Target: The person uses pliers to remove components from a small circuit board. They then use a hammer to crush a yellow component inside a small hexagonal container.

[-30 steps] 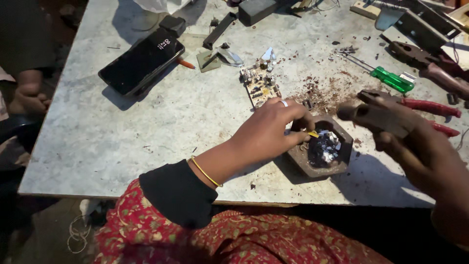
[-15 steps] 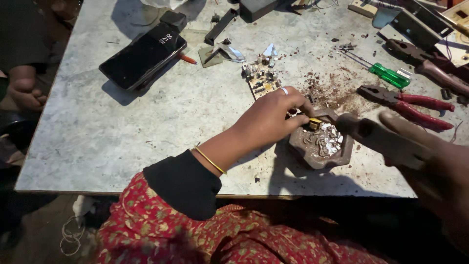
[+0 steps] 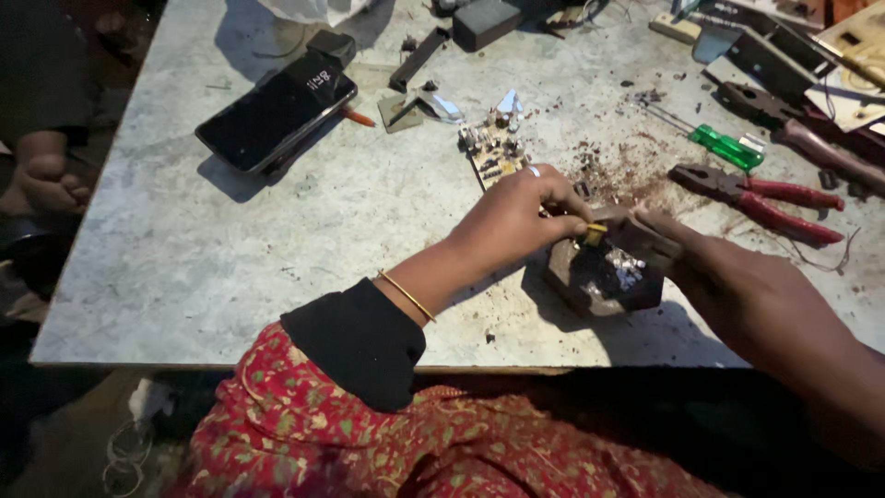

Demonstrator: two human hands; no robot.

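Grey, speckled stone forms the worktable [image 3: 212,277], near whose front edge a small dark housing [image 3: 604,277] holding metal parts is set. A small yellow component [image 3: 595,231] at the housing's upper rim is pinched by the fingertips of the left hand [image 3: 516,217], on which a ring is worn, with a thin gold bangle [image 3: 406,295] at the wrist. The housing's right side is gripped by the right hand [image 3: 728,277], fingers closed around it. A small circuit board [image 3: 493,148] is seen just beyond the left hand. Red-handled pliers [image 3: 756,192] and a green-handled screwdriver [image 3: 719,143] lie to the right, a black smartphone [image 3: 277,111] well apart at the left.
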